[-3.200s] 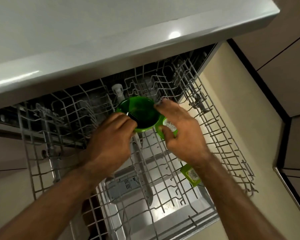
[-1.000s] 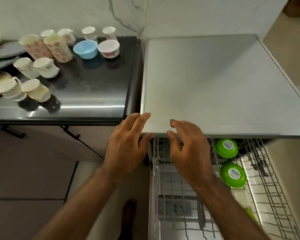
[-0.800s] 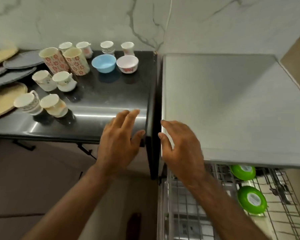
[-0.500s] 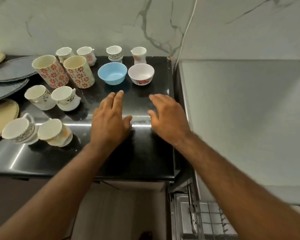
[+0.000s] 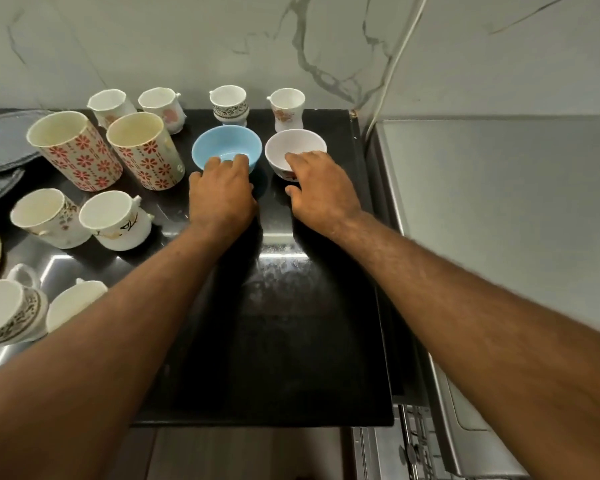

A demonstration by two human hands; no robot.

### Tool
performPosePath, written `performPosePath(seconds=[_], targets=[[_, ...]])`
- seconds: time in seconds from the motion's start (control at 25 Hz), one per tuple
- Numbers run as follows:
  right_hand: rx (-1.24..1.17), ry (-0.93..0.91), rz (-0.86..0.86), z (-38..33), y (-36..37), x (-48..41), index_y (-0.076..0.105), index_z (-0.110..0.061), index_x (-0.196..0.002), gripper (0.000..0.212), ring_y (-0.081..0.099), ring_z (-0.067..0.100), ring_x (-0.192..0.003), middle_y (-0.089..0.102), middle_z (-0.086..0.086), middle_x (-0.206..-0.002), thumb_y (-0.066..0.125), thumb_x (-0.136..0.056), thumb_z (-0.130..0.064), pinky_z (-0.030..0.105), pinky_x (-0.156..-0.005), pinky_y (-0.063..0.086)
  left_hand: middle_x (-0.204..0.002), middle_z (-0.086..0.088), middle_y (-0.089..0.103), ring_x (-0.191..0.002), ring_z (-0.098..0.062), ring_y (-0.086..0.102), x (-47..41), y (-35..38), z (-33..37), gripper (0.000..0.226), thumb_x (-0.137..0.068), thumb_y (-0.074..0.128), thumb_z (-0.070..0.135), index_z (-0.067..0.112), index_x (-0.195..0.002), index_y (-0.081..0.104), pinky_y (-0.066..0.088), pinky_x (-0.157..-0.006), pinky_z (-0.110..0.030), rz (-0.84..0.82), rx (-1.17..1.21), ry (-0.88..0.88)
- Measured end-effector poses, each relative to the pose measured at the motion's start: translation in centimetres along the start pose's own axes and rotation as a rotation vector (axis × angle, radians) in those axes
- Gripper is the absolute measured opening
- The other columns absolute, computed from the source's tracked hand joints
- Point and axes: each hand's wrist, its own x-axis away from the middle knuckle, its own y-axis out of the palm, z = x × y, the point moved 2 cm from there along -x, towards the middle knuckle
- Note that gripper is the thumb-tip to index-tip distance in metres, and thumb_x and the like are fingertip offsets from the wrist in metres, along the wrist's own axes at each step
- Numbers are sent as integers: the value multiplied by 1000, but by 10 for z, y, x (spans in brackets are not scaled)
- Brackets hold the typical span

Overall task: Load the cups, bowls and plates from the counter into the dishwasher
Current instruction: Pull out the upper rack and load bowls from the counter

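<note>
Counter: black glossy stone [image 5: 291, 341] under a marbled wall; cups [image 5: 142, 150] and grey plates [image 5: 0, 140] crowd the space left of the blue bowl [image 5: 226, 142].
Bowls: the blue bowl sits upright; the white bowl [image 5: 295, 143] stands just right of it, not touching.
Left hand [image 5: 222, 199]: fingers hooked over the blue bowl's near rim, thumb outside, pinching it.
Right hand [image 5: 321, 192]: the same hold on the white bowl's near rim.
Dishwasher [image 5: 499, 202]: right of the blue bowl, past the white one.
Doing it well: probably seat both thumbs firmly, lift straight up, and keep the bowls from knocking together.
Change: half a second ago both hands were open, short of the bowls; now they reach the rims.
</note>
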Motion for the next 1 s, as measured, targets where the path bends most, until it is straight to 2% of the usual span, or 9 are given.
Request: performPosePath(seconds=[0.12,0.24,0.36,0.52,0.64,0.8,1.0], targets=[[-27,-1,51,7,5,-3,65,-14,-127,31,62,30,-112,64,15,-121,61,-97,-19,43,-97,54,-108,-18,70,-100,-40,63,-6,-4,-1,24,-95,60,12,10,-120,62,52,-81,-51,55,4,12],[-34,-4,82,11,1,9,71,-12,-110,17,66,31,-102,66,15,-111,63,-96,-17,42,-92,58,-106,-17,72,-97,-39,66,9,-12,5,23,-94,61,8,9,-116,67,56,-80,-51,113,49,50],[-45,-41,130,13,-20,42,72,-10,-112,19,68,30,-100,68,16,-110,66,-94,-14,39,-92,58,-103,-15,74,-94,-36,69,42,-28,19,20,-95,64,8,9,-114,69,58,-81,-50,183,102,110],[-50,-74,194,18,-69,120,73,-10,-115,24,68,30,-93,69,16,-105,65,-92,-8,38,-83,60,-93,-15,75,-79,-35,69,110,-54,50,14,-95,63,10,8,-108,71,59,-70,-48,283,120,194],[-72,-82,203,27,-110,204,73,-11,-113,25,67,29,-89,71,14,-100,68,-90,-7,37,-77,59,-87,-16,74,-74,-38,67,182,-75,87,11,-95,61,9,7,-102,70,53,-63,-44,322,128,260],[-8,-85,166,51,-153,321,71,-9,-118,35,65,27,-92,73,11,-98,76,-83,-4,37,-75,57,-84,-12,73,-80,-39,67,287,-88,152,9,-91,63,7,11,-97,69,51,-66,-45,340,177,323],[15,-96,173,83,-205,456,72,-3,-115,38,64,29,-93,73,12,-96,78,-77,1,39,-75,57,-91,-9,75,-88,-36,70,415,-89,216,19,-88,71,5,11,-106,73,51,-72,-46,318,237,383]])
